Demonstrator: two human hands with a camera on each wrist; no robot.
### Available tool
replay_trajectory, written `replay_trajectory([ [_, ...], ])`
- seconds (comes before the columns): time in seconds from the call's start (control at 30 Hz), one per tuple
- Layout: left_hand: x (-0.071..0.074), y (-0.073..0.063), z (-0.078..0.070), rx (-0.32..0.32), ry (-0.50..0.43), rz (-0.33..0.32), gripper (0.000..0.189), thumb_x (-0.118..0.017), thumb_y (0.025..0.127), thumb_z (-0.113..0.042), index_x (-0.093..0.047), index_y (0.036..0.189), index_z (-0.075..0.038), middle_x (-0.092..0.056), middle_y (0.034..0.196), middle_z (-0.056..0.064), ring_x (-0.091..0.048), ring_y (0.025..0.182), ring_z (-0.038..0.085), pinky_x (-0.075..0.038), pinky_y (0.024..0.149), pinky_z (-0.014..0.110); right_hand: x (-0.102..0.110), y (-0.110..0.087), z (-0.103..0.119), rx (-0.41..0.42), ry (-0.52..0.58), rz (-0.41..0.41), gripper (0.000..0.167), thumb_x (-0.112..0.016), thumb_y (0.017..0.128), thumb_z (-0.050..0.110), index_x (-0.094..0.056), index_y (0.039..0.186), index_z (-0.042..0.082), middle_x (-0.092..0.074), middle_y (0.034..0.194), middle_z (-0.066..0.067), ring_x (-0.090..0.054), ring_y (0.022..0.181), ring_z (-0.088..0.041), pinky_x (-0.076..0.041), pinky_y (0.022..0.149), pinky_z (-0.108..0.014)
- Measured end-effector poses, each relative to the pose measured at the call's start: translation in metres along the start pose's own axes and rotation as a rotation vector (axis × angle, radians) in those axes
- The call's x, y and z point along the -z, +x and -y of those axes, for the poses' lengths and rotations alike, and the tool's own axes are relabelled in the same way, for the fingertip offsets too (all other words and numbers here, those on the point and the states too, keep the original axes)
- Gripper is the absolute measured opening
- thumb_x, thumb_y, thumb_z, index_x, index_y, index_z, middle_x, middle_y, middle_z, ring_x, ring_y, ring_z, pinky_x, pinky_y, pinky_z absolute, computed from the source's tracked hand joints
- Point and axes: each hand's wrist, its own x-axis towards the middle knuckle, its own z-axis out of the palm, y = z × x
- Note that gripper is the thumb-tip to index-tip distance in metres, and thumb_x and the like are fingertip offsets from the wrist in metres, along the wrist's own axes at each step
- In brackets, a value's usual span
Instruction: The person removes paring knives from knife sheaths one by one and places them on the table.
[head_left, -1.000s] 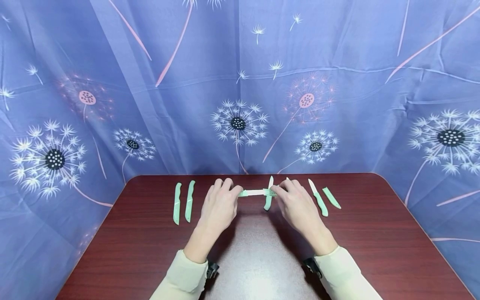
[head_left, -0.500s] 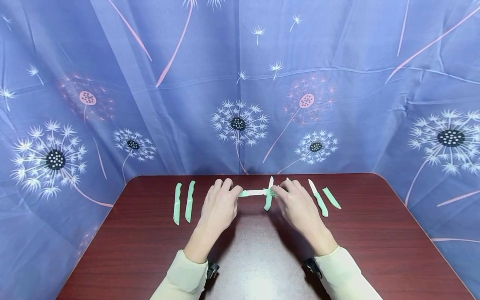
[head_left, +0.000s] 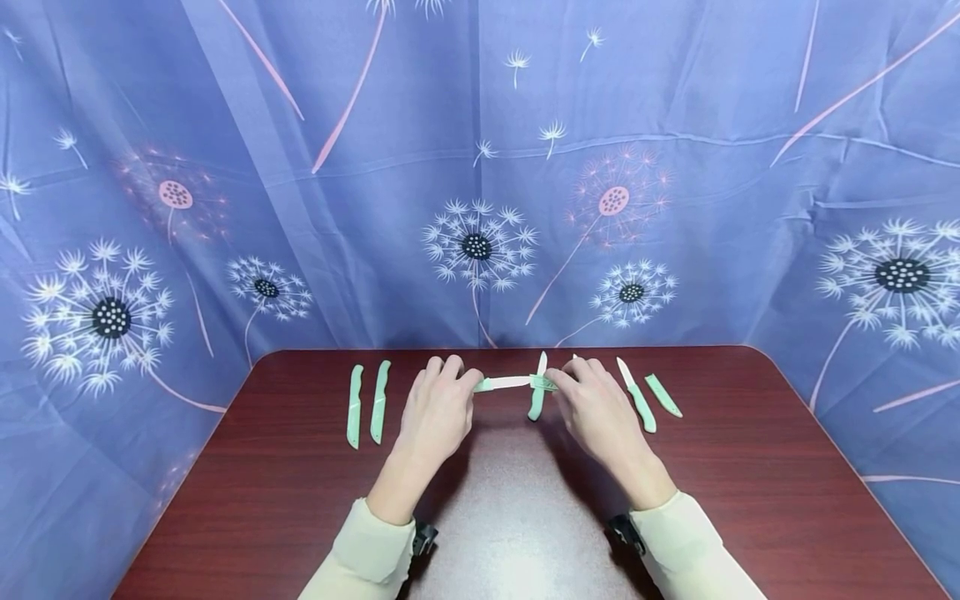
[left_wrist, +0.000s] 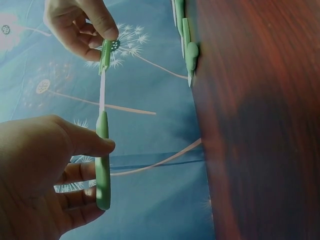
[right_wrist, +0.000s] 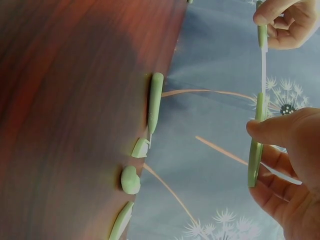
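My left hand [head_left: 438, 412] grips a paring knife by its mint-green handle [left_wrist: 102, 180], thumb on one side and fingers on the other. Its white blade [left_wrist: 102, 92] points right. A matching green blade sheath [right_wrist: 256, 150] is pinched between the thumb and fingers of my right hand [head_left: 600, 417]. The blade's tip end meets the sheath's mouth, while most of the blade shows bare between the two hands. Both pieces are held above the table, nearly in line. Behind the sheath, another bare paring knife [head_left: 537, 400] lies on the table.
Two sheathed green knives [head_left: 366, 408] lie side by side on the left of the dark red wooden table [head_left: 262, 500]. To the right are a bare knife [head_left: 637, 400] and a loose sheath [head_left: 663, 396]. A blue dandelion-print cloth [head_left: 360, 250] hangs behind the table.
The held knife and sheath have risen slightly, and a little more blade shows between the hands. The things on the table stay where they were.
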Motion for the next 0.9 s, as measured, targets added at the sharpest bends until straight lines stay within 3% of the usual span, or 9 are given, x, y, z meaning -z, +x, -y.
replay_trajectory([
  [0.9, -0.0024, -0.0006, -0.0003, 0.049, -0.019, 0.02, 0.023, -0.08, 0.085, -0.004, -0.075, 0.104, -0.016, -0.058, 0.094, 0.006, -0.054, 0.084, 0.029, -0.049, 0.067, 0.038, -0.0008, -0.0019, 0.0005, -0.042, 0.006, 0.003, 0.031, -0.078, 0.086, -0.002, -0.074, 0.115, 0.008, -0.063, 0.097, -0.009, -0.058, 0.085, -0.035, -0.052, 0.074, -0.046],
])
